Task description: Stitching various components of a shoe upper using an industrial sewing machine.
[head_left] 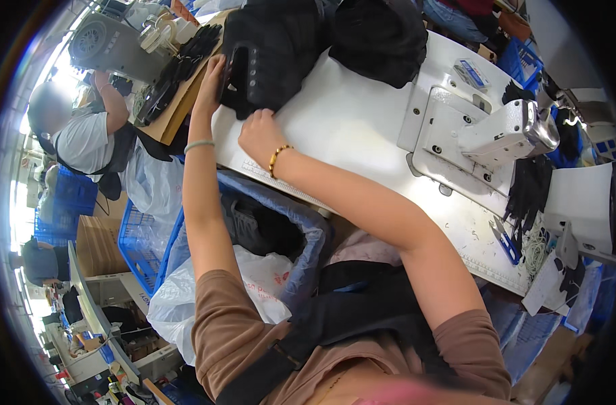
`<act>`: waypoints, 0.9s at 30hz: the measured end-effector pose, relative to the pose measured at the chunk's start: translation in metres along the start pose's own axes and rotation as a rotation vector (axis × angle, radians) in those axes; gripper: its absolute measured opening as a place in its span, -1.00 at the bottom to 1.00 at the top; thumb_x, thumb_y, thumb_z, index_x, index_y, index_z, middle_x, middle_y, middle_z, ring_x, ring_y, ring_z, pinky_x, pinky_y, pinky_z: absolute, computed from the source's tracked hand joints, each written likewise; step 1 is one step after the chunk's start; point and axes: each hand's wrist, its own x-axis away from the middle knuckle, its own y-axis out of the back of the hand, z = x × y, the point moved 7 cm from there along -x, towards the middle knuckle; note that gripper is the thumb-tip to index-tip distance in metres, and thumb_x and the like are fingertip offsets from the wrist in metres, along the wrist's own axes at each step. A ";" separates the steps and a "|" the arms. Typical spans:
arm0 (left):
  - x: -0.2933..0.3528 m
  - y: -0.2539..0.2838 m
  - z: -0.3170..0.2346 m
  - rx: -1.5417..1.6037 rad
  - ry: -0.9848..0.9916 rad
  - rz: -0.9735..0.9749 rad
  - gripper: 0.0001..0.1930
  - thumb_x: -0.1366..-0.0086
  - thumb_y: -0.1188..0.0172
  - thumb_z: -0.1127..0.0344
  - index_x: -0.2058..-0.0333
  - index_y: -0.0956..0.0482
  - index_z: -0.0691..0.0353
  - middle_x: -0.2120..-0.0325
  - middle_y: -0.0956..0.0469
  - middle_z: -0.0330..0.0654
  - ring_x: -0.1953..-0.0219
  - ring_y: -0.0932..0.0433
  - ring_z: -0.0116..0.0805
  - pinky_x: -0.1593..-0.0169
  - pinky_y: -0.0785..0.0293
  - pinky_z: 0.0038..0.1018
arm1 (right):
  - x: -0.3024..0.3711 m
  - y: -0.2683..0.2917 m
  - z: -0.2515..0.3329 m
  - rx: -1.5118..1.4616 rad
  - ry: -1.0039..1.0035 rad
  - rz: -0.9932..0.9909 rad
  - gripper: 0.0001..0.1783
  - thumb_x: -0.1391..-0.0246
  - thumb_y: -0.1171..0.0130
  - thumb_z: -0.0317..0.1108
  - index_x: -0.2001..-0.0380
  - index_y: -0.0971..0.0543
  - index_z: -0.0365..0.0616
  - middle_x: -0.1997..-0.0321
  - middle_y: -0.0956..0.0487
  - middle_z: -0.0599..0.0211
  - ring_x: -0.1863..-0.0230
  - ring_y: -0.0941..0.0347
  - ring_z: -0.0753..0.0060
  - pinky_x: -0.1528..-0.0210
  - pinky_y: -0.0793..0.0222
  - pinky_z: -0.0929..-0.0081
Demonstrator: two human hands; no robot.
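Black shoe uppers, one showing a row of eyelets, lie at the far left edge of the white sewing table. My left hand grips the left edge of the eyelet upper, its fingertips partly hidden. My right hand is closed at the upper's near corner, with the fingers curled in. Right of these, another heap of black uppers rests on the table.
A white sewing machine stands at the right, with blue-handled thread snips near it. Below the table edge is a blue-lined bin holding dark pieces. A blue crate is at left. Another person works at far left.
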 end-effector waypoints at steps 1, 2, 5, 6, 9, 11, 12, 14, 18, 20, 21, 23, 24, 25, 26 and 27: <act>-0.013 -0.002 -0.007 -0.051 -0.062 0.009 -0.72 -0.30 -0.01 0.08 0.17 -0.37 0.13 0.29 -0.44 -0.29 0.24 -0.36 -0.55 0.11 -0.26 -0.60 | -0.004 -0.007 0.002 0.000 0.001 -0.008 -0.72 0.10 -0.01 -0.37 0.33 -0.55 -0.30 0.44 -0.54 0.15 0.32 -0.43 0.16 0.15 -0.25 0.32; -0.021 0.000 -0.010 -0.055 -0.069 0.009 -0.72 -0.30 -0.01 0.08 0.17 -0.37 0.13 0.29 -0.44 -0.29 0.24 -0.36 -0.55 0.11 -0.26 -0.60 | -0.005 -0.003 -0.004 -0.006 -0.118 -0.173 -0.69 0.09 0.00 -0.39 0.26 -0.52 -0.33 0.41 -0.53 0.10 0.29 -0.42 0.11 0.10 -0.25 0.29; -0.036 -0.007 -0.031 -0.286 -0.318 -0.040 -0.67 -0.31 0.00 0.06 0.16 -0.36 0.21 0.26 -0.42 -0.25 0.22 -0.34 -0.50 0.08 -0.25 -0.58 | -0.001 -0.009 -0.015 -0.099 -0.239 -0.316 -0.59 0.06 0.06 -0.43 0.10 -0.43 -0.39 0.24 -0.47 -0.06 0.13 -0.38 -0.02 -0.05 -0.21 0.23; -0.040 -0.022 -0.034 -0.363 -0.328 0.004 -0.66 -0.31 0.00 0.07 0.14 -0.35 0.24 0.24 -0.42 -0.22 0.18 -0.35 -0.46 0.04 -0.25 -0.55 | 0.002 -0.014 -0.022 -0.175 -0.231 -0.360 -0.62 0.05 0.07 -0.43 0.14 -0.44 -0.39 0.22 -0.44 -0.06 0.10 -0.35 -0.01 -0.05 -0.20 0.22; -0.036 0.016 -0.085 -0.953 -0.540 -0.195 -0.62 -0.26 -0.05 0.11 0.09 -0.38 0.30 0.19 -0.48 0.05 0.16 -0.49 -0.18 0.07 -0.36 -0.39 | -0.006 0.012 0.001 -0.375 -0.168 -0.414 -0.72 0.05 0.09 -0.43 0.27 -0.45 -0.36 0.18 -0.37 -0.02 0.08 -0.30 0.04 -0.07 -0.19 0.21; -0.025 -0.041 -0.132 -0.838 -0.688 -0.363 -0.66 -0.24 -0.07 0.16 0.15 -0.43 0.32 0.27 -0.53 0.04 0.28 -0.54 -0.10 0.16 -0.41 -0.35 | -0.002 -0.007 -0.015 -0.441 -0.166 -0.334 -0.78 0.06 0.08 -0.43 0.34 -0.44 -0.34 0.19 -0.36 0.03 0.12 -0.31 0.09 -0.06 -0.19 0.19; -0.005 -0.078 -0.154 -0.710 -0.802 -0.423 -0.75 -0.20 -0.11 0.26 0.27 -0.50 0.35 0.35 -0.56 -0.05 0.34 -0.55 -0.15 0.22 -0.43 -0.35 | 0.002 -0.011 -0.021 -0.380 -0.197 -0.362 -0.78 0.06 0.07 -0.44 0.33 -0.44 -0.34 0.16 -0.35 0.03 0.11 -0.30 0.12 -0.06 -0.20 0.18; 0.046 -0.166 -0.187 -0.695 -1.186 -0.283 -0.84 -0.15 -0.13 0.32 0.37 -0.54 0.31 0.40 -0.55 -0.07 0.35 -0.53 -0.16 0.23 -0.40 -0.34 | 0.006 -0.011 -0.033 -0.401 -0.190 -0.319 -0.77 0.04 0.07 -0.43 0.31 -0.45 -0.33 0.14 -0.35 0.03 0.08 -0.30 0.11 -0.05 -0.21 0.11; 0.109 -0.308 -0.178 -0.955 -1.458 0.098 -0.64 0.02 -0.31 0.02 0.49 -0.56 0.25 0.38 -0.46 -0.14 0.25 -0.41 -0.15 0.15 -0.33 -0.32 | 0.036 -0.004 -0.036 -0.425 -0.035 -0.398 -0.75 0.00 0.10 -0.43 0.26 -0.45 -0.30 0.10 -0.35 0.02 0.04 -0.31 0.14 0.00 -0.27 0.15; 0.106 -0.316 -0.157 -1.168 -1.467 -0.020 -0.47 0.03 -0.24 -0.17 0.45 -0.53 0.30 0.36 -0.39 -0.12 0.24 -0.35 -0.16 0.16 -0.29 -0.34 | 0.063 0.014 -0.030 -0.501 0.118 -0.355 -0.75 0.02 0.10 -0.45 0.26 -0.44 -0.30 0.08 -0.35 0.02 0.05 -0.31 0.16 0.02 -0.29 0.24; 0.103 -0.311 -0.148 -1.276 -1.421 -0.085 -0.41 0.04 -0.21 -0.23 0.43 -0.52 0.31 0.35 -0.38 -0.11 0.23 -0.33 -0.17 0.16 -0.28 -0.35 | 0.085 0.030 -0.033 -0.552 0.163 -0.151 -0.75 0.03 0.10 -0.46 0.26 -0.44 -0.31 0.07 -0.34 0.02 0.05 -0.31 0.16 0.04 -0.30 0.28; 0.099 -0.325 -0.135 -1.319 -1.356 -0.110 -0.35 0.05 -0.18 -0.28 0.43 -0.49 0.35 0.35 -0.37 -0.11 0.24 -0.31 -0.19 0.16 -0.25 -0.38 | 0.138 0.054 -0.062 -0.558 0.155 -0.214 -0.77 0.05 0.08 -0.46 0.29 -0.43 -0.31 0.08 -0.34 0.02 0.08 -0.33 0.16 0.06 -0.32 0.30; 0.096 -0.328 -0.133 -1.386 -1.275 -0.201 -0.35 0.05 -0.18 -0.28 0.43 -0.49 0.36 0.34 -0.37 -0.10 0.23 -0.31 -0.20 0.14 -0.24 -0.38 | 0.160 0.061 -0.077 -0.565 0.125 -0.124 -0.78 0.08 0.06 -0.48 0.31 -0.42 -0.31 0.10 -0.34 0.02 0.08 -0.33 0.15 0.07 -0.32 0.31; 0.095 -0.329 -0.130 -1.454 -1.188 -0.291 -0.35 0.04 -0.18 -0.27 0.43 -0.48 0.37 0.33 -0.37 -0.10 0.22 -0.31 -0.20 0.13 -0.23 -0.38 | 0.179 0.069 -0.091 -0.576 0.098 -0.035 -0.80 0.10 0.03 -0.50 0.33 -0.42 -0.31 0.12 -0.34 0.02 0.08 -0.33 0.13 0.09 -0.33 0.32; 0.096 -0.332 -0.127 -1.465 -1.137 -0.314 -0.40 0.04 -0.22 -0.21 0.42 -0.48 0.36 0.31 -0.36 -0.10 0.18 -0.29 -0.21 0.08 -0.18 -0.34 | 0.196 0.079 -0.106 -0.589 0.068 -0.040 -0.82 0.13 0.02 -0.53 0.36 -0.41 -0.31 0.13 -0.33 0.02 0.09 -0.34 0.13 0.09 -0.34 0.34; 0.103 -0.337 -0.123 -1.458 -1.135 -0.316 -0.40 0.04 -0.22 -0.21 0.42 -0.48 0.36 0.31 -0.36 -0.10 0.18 -0.29 -0.21 0.08 -0.18 -0.34 | 0.213 0.085 -0.118 -0.601 0.039 -0.044 -0.82 0.17 0.01 -0.57 0.38 -0.40 -0.31 0.15 -0.33 0.03 0.10 -0.34 0.12 0.10 -0.35 0.35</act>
